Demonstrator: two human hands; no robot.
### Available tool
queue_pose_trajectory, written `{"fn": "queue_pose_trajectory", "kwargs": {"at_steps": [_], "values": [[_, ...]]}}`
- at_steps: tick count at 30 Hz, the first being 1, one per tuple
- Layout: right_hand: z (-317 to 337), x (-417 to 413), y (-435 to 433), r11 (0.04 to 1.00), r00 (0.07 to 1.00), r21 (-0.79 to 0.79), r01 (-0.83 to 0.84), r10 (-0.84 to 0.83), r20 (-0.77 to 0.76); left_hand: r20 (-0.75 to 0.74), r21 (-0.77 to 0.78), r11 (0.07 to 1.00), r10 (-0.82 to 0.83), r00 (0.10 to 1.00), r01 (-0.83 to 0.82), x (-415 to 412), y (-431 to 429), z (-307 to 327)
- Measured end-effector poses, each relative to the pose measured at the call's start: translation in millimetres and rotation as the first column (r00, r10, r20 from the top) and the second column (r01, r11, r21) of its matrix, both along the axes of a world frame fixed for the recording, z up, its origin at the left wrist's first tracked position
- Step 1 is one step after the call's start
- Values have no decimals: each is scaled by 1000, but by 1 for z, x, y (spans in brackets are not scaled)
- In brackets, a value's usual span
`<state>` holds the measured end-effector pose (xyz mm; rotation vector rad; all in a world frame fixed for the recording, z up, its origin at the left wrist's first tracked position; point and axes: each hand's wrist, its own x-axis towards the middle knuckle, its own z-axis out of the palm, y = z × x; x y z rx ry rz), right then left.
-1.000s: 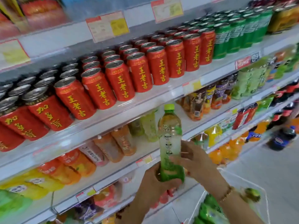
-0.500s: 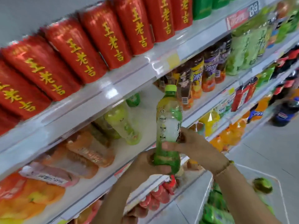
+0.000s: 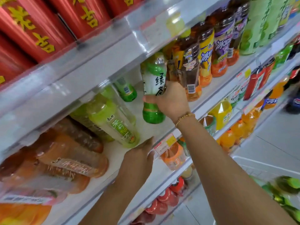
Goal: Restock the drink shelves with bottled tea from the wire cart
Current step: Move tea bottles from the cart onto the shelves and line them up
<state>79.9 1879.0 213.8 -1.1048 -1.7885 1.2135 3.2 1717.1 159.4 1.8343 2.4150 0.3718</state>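
**Green tea bottle held at shelf gap, right hand gripping**

Right hand [image 3: 170,101] is wrapped around the green tea bottle [image 3: 153,88], fingers closed on its lower label area, thumb on the left side. Bottle is roughly upright, tilted slightly, its top tucked under the edge of the upper shelf [image 3: 97,62], its green base above the white shelf floor [image 3: 142,132]; can't tell if the base touches it. A beaded bracelet [image 3: 184,118] sits on the right wrist.

Left hand [image 3: 139,158] is lower, at the shelf's front edge, fingers together and extended, holding nothing, tips near the base of a pale green bottle [image 3: 113,122] standing on the shelf left of the gap. 1 more green bottle [image 3: 126,90] stands deeper at the back.

Just right of the held bottle: brown and yellow tea bottles [image 3: 191,62], touching or nearly touching it. Left on the same shelf: orange and brown bottles [image 3: 68,153], blurred. Red cans [image 3: 32,30] line the shelf above. Price tag [image 3: 165,143] on the shelf rail near the left hand.

Bottom right: white wire cart [image 3: 263,166] with green bottles [image 3: 287,192] inside, blurred.
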Motion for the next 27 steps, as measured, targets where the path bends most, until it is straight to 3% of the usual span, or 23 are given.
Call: {"fn": "queue_pose_trajectory", "kwargs": {"at_steps": [6, 14, 18, 21, 25, 27], "values": [[-20, -43, 36, 970, 983, 222, 100, -130, 127, -2, 64, 998, 5, 1000, -5, -15, 6, -5], [-39, -87, 62, 963, 976, 218, 159, -186, 109, 232, 85, 993, -101, 967, 83, -37, 2, -8], [-65, -93, 74, 951, 941, 264, 159, -227, 251, 308, 17, 985, -168, 936, 172, -53, -12, -7], [-77, -95, 74, 963, 926, 229, 143, -212, 313, 291, 14, 991, -130, 948, 132, -61, -27, -7], [-70, -111, 80, 987, 961, 129, 96, -126, 246, 217, 26, 993, -121, 969, 118, -73, -44, -2], [-67, -123, 85, 995, 972, 66, 77, -90, 217, 261, 33, 995, -95, 961, 90, -73, -47, 2]]}}
